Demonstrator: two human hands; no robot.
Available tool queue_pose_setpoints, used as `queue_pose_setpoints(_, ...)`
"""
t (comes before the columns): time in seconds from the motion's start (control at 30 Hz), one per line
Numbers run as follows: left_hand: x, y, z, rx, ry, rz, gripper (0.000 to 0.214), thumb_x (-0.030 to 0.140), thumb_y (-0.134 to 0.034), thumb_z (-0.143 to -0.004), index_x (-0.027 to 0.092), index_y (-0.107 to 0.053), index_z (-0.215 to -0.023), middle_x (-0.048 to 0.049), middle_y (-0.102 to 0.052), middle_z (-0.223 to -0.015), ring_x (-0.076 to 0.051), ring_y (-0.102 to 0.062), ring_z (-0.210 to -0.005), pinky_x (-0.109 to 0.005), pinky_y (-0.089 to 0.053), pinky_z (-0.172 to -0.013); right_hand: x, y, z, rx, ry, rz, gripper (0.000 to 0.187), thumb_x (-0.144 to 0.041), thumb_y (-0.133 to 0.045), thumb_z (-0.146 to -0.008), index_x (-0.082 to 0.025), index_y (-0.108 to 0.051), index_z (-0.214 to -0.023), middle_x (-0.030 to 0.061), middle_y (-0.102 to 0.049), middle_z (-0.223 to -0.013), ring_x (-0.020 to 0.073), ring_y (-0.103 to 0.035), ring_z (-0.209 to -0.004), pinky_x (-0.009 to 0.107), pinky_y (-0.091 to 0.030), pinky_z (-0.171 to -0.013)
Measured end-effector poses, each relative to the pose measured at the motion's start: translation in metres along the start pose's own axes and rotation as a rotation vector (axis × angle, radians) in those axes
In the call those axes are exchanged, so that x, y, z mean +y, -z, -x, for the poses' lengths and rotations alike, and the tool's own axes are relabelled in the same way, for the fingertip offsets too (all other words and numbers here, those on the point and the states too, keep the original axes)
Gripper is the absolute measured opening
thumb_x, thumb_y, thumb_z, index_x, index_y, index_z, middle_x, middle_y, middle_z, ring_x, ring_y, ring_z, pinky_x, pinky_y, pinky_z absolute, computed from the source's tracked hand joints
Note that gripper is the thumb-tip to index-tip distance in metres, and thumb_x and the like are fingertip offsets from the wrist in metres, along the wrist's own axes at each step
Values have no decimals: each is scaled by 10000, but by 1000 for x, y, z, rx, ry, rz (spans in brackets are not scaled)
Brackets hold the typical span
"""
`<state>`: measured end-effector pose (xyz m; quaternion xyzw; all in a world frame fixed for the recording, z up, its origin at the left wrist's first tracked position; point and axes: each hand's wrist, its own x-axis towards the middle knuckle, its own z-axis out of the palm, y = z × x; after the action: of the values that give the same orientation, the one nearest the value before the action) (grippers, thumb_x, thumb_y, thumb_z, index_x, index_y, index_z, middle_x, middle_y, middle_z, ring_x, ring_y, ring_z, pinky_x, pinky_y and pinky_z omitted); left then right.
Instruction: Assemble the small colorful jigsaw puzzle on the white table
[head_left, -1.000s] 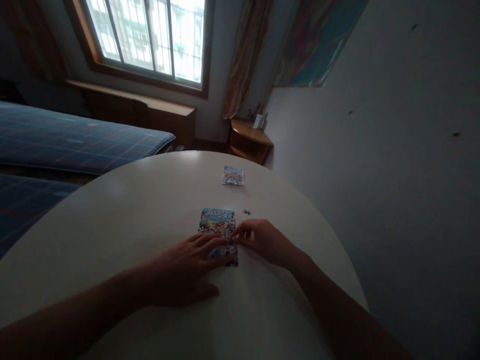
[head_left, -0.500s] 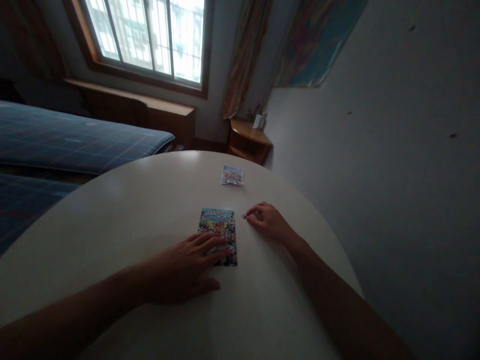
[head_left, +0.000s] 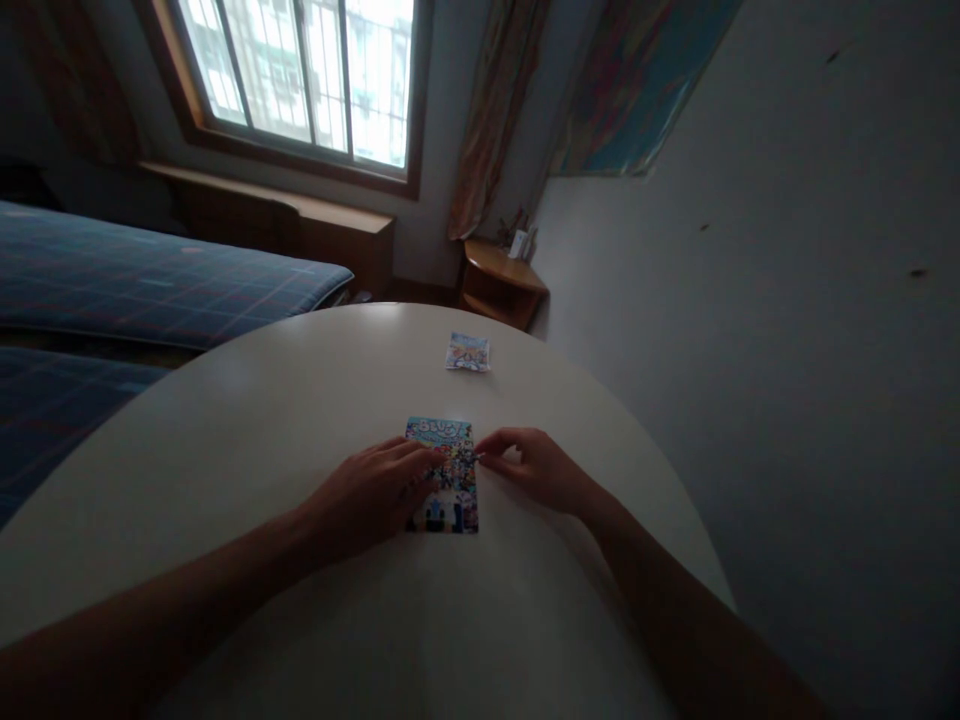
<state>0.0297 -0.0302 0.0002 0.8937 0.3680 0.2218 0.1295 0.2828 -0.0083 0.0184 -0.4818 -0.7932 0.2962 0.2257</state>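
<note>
A colourful card or thin booklet (head_left: pixel 459 490) with "BLUEY" lettering across its top lies on the white round table (head_left: pixel 360 390). My left hand (head_left: pixel 379 490) rests over its left side with the fingers stretched out, covering part of the print. At the card's right edge, my right hand (head_left: pixel 536 467) pinches a small piece (head_left: pixel 478 457) between thumb and fingertips. The piece is tiny and mostly hidden, so I cannot make out its kind. Farther back on the table sits a small printed packet (head_left: pixel 468 353).
Beyond the table stands a small wooden corner shelf (head_left: pixel 499 265) with items on top. A bed with a blue checked mattress (head_left: pixel 187 270) is at the left, and a white wall (head_left: pixel 750 350) runs along the right. A window (head_left: pixel 300 80) lets in light.
My right hand has moved slightly left and nearer, bringing the small piece to the card's right edge. My left hand has shifted back and left, uncovering the card's lower part.
</note>
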Motion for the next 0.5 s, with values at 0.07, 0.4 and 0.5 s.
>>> queue_pose_setpoints(0.07,-1,-2,-1,21,54,40,250,240,-452,-973,226,-627,-1151,-65,-701,-1115,-243,-641,-1034,-414,-527,-884,-10,-7,1,-2,23,-55,131,-271,-643,-889,-194,-737,-939,36,-761,-920,165,-687,-844,298,-509,-779)
queue_pose_setpoints(0.4,-4,0,-1,14,210,227,138,290,-619,-889,259,-732,-962,0,-750,-870,-185,-679,-784,-294,-490,-735,-33,-44,6,64,73,-179,60,-226,-668,-866,-191,-715,-882,16,-740,-864,148,-670,-807,271,-509,-747)
queue_pose_setpoints(0.5,-5,3,-3,3,237,258,124,293,-626,-883,248,-738,-908,9,-735,-789,-167,-661,-712,-269,-476,-683,-31,-45,5,58,51,-167,57,-219,-651,-874,-184,-696,-876,18,-725,-844,145,-657,-793,266,-497,-736)
